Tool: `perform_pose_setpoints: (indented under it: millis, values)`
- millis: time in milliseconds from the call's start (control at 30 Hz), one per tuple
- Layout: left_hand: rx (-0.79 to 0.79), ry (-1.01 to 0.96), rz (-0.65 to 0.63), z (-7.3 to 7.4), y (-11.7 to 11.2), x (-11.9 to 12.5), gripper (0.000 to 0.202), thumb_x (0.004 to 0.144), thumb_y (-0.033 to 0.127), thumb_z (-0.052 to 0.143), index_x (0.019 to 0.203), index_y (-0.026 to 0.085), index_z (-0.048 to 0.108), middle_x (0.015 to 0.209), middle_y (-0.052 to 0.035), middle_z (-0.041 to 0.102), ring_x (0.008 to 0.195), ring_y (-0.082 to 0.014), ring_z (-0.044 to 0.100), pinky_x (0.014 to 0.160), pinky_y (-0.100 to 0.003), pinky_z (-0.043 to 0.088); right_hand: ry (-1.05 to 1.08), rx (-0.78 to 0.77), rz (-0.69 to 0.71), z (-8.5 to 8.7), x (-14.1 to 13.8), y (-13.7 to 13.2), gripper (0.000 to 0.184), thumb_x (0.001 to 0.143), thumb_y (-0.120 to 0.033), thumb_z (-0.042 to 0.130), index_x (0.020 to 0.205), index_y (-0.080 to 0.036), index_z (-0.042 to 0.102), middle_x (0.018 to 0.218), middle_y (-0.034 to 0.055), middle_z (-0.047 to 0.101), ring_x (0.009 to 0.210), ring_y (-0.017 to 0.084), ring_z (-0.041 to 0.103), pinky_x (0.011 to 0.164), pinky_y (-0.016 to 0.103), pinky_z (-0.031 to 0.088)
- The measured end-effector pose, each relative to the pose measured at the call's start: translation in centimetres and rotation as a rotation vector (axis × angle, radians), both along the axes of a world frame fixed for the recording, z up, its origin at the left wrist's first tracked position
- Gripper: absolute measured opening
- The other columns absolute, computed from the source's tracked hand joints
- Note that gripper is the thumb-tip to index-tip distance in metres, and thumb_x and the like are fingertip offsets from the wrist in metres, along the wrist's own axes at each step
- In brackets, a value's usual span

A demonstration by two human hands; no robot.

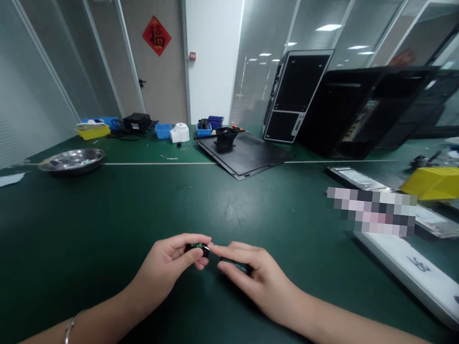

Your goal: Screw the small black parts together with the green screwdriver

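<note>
Now, left hand point(161, 263) pinches a small part point(197, 249) between fingertips; right hand point(262, 278) closes on a dark piece point(240, 267), forefinger touching the part, above the green mat point(84, 244). Risk: a slipped pinch could drop either.

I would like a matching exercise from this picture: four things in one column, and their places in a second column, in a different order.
Things:
1. steel bowl
2. yellow plastic bin
3. black flat panel
4. small black-and-green part

Places:
A. pinched in the left hand
B. on the right of the green bench
C. under a black flared object
D. on the left of the bench

Pairs: 1-D; 2-B; 3-C; 4-A
</note>
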State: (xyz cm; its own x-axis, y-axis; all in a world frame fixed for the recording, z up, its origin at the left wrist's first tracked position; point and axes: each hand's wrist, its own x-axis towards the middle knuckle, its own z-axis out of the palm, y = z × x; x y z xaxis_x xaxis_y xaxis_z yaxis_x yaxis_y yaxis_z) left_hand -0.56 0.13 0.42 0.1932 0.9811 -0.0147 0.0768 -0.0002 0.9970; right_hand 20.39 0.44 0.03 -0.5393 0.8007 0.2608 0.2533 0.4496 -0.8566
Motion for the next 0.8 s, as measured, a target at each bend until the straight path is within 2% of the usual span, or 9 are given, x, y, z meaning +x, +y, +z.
perform_pose_setpoints:
  millis: [200, 300, 400, 500, 667, 800]
  values:
    - [0.021, 0.006, -0.005, 0.23, 0.07, -0.23, 0.019, 0.081, 0.026, 0.069, 0.098, 0.019, 0.069, 0.095, -0.0053, 0.072, 0.082, -0.0187, 0.066, 0.074, -0.030, 0.054, -0.013, 0.056, -0.022, -0.07, 0.05, 0.05, 0.035, 0.094, -0.021, 0.055, 0.128, -0.024, 0.064, 0.085, 0.0032, 0.067, 0.073, 0.014, 0.057, 0.067, 0.027, 0.046]
    - [0.043, 0.035, 0.037, 0.39, 0.20, -0.28, 0.014, 0.081, 0.028, 0.069, 0.092, 0.019, 0.067, 0.087, -0.0033, 0.068, 0.083, -0.0196, 0.064, 0.071, -0.029, 0.051, -0.032, 0.053, -0.037, -0.12, 0.12, 0.02, 0.035, 0.094, -0.021, 0.054, 0.128, -0.024, 0.064, 0.084, 0.0033, 0.066, 0.072, 0.014, 0.058, 0.066, 0.027, 0.045]
    - [-0.008, 0.074, 0.039, 0.40, 0.29, -0.22, 0.019, 0.084, 0.028, 0.065, 0.101, 0.019, 0.065, 0.082, -0.0014, 0.066, 0.080, -0.0184, 0.063, 0.073, -0.030, 0.050, -0.034, 0.052, -0.035, -0.18, 0.17, 0.03, 0.035, 0.095, -0.022, 0.054, 0.129, -0.025, 0.064, 0.086, 0.0033, 0.067, 0.073, 0.014, 0.058, 0.066, 0.027, 0.045]
    - [-0.060, -0.012, 0.056, 0.13, 0.37, -0.06, 0.027, 0.084, 0.026, 0.066, 0.109, 0.021, 0.056, 0.093, -0.0020, 0.067, 0.081, -0.0173, 0.064, 0.075, -0.030, 0.051, -0.026, 0.057, -0.029, -0.21, 0.14, 0.07, 0.035, 0.095, -0.021, 0.055, 0.128, -0.025, 0.064, 0.087, 0.0034, 0.068, 0.074, 0.015, 0.059, 0.067, 0.027, 0.045]
    - [-0.045, -0.122, 0.009, -0.16, 0.43, 0.15, 0.016, 0.085, 0.023, 0.066, 0.096, 0.019, 0.055, 0.105, -0.0062, 0.069, 0.084, -0.0165, 0.065, 0.078, -0.031, 0.051, -0.022, 0.042, -0.056, -0.13, 0.04, 0.11, 0.035, 0.094, -0.020, 0.056, 0.128, -0.026, 0.064, 0.089, 0.0039, 0.069, 0.076, 0.015, 0.059, 0.070, 0.028, 0.046]
    - [-0.034, -0.152, 0.001, -0.02, 0.40, 0.07, 0.015, 0.084, 0.021, 0.068, 0.093, 0.020, 0.056, 0.100, -0.0032, 0.068, 0.088, -0.0161, 0.064, 0.080, -0.029, 0.050, -0.019, 0.034, -0.051, -0.04, 0.02, 0.14, 0.035, 0.094, -0.021, 0.056, 0.128, -0.025, 0.064, 0.089, 0.0042, 0.069, 0.076, 0.016, 0.060, 0.069, 0.029, 0.046]
